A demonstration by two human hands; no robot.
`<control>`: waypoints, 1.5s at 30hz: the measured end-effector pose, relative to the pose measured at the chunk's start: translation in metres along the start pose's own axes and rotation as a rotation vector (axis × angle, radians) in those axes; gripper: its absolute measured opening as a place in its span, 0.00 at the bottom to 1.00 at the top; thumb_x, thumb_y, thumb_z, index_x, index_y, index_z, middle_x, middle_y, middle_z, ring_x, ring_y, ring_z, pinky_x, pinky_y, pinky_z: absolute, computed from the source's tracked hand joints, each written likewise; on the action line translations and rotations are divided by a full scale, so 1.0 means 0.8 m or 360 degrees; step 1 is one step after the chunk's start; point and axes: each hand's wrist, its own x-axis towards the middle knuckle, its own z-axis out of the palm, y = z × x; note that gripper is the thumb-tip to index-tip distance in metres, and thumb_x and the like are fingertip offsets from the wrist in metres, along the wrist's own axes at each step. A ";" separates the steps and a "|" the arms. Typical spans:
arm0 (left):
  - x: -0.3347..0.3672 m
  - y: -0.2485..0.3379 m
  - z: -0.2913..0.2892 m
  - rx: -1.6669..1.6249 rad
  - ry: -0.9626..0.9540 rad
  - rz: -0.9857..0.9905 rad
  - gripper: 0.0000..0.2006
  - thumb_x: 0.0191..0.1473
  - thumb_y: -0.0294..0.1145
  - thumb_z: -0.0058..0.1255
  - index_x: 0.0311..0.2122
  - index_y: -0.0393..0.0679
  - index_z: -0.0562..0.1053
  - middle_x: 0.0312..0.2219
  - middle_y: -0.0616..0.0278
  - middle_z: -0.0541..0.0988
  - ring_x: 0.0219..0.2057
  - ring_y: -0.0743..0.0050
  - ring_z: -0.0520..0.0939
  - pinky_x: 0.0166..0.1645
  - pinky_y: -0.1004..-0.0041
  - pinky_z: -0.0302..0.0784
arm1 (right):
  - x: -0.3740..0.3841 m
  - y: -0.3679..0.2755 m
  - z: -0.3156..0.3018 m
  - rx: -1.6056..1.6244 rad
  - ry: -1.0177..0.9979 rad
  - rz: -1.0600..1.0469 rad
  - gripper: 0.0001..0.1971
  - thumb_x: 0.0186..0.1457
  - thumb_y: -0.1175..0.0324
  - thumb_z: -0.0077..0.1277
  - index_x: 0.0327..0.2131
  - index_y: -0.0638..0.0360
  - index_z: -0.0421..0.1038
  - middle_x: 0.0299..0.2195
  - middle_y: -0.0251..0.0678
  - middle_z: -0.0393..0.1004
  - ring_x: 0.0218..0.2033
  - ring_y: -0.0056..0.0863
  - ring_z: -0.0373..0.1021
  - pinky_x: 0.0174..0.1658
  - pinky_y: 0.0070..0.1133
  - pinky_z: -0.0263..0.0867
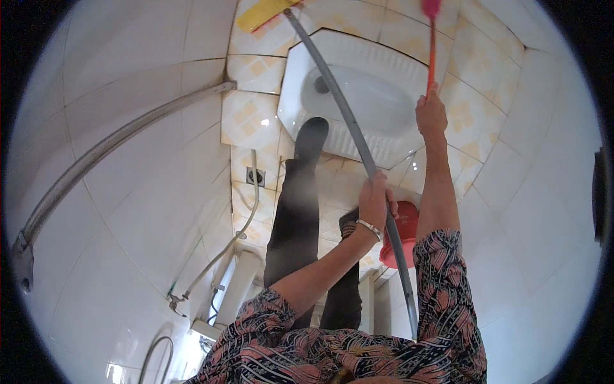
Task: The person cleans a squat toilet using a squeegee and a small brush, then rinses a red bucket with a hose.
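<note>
The left hand [375,201] is closed around the grey mop pole [358,141] at roughly mid-length; the pole's long axis runs diagonally from beside the person's torso up and away to the yellow mop head [263,13], which lies on the tiled floor [256,121] beyond the far left corner of the white squat toilet pan [364,96]. The right hand [431,115] is closed on the lower end of a thin red-handled brush [432,51], held out over the pan's right rim with its handle pointing away toward a pink head at the frame's top edge. A red basin [404,233] sits on the floor just behind the left hand, and one dark-trousered leg [297,205] is planted at the pan's near left edge.
</note>
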 end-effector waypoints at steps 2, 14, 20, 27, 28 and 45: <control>0.000 -0.012 -0.009 0.0077 0.0004 0.0044 0.14 0.47 0.44 0.36 0.29 0.43 0.58 0.12 0.66 0.62 0.08 0.75 0.64 0.11 0.75 0.62 | 0.004 -0.036 0.006 0.0004 -0.0001 -0.0224 0.23 0.47 0.62 0.33 0.48 0.55 0.46 0.25 0.46 0.67 0.27 0.42 0.65 0.29 0.34 0.61; -0.037 -0.089 0.003 0.1539 -0.0492 -0.0133 0.15 0.48 0.40 0.34 0.27 0.34 0.57 0.12 0.56 0.65 0.11 0.69 0.67 0.15 0.72 0.61 | 0.107 -0.218 -0.013 -0.0887 0.0279 -0.1896 0.07 0.39 0.70 0.37 0.20 0.64 0.63 0.19 0.40 0.66 0.21 0.34 0.64 0.25 0.25 0.62; -0.063 -0.124 -0.013 0.1792 -0.0732 -0.0189 0.15 0.48 0.39 0.33 0.30 0.35 0.57 0.18 0.54 0.64 0.18 0.68 0.66 0.21 0.71 0.61 | -0.130 -0.281 0.117 0.0246 -0.0480 -0.0883 0.23 0.46 0.67 0.31 0.46 0.65 0.46 0.15 0.43 0.67 0.16 0.41 0.65 0.21 0.33 0.61; -0.100 -0.115 -0.053 0.1745 -0.1001 -0.0343 0.14 0.49 0.38 0.32 0.34 0.36 0.58 0.25 0.51 0.63 0.25 0.67 0.65 0.27 0.69 0.60 | -0.283 -0.266 0.120 0.0583 -0.1100 -0.0565 0.21 0.48 0.66 0.32 0.47 0.61 0.45 0.15 0.47 0.65 0.15 0.42 0.63 0.20 0.33 0.60; -0.100 -0.112 -0.052 0.1723 -0.1010 -0.0347 0.14 0.49 0.38 0.32 0.34 0.36 0.58 0.26 0.50 0.62 0.26 0.66 0.65 0.28 0.69 0.60 | -0.285 -0.272 0.121 0.0675 -0.1090 -0.0500 0.21 0.48 0.66 0.33 0.46 0.60 0.46 0.15 0.47 0.65 0.15 0.42 0.63 0.20 0.33 0.59; -0.067 -0.225 0.031 0.2174 -0.0175 0.0081 0.18 0.46 0.39 0.41 0.36 0.35 0.57 0.21 0.56 0.68 0.25 0.68 0.71 0.30 0.70 0.66 | -0.271 -0.328 0.068 0.1485 -0.1158 -0.0342 0.12 0.49 0.68 0.32 0.37 0.64 0.52 0.12 0.37 0.60 0.09 0.28 0.60 0.09 0.23 0.57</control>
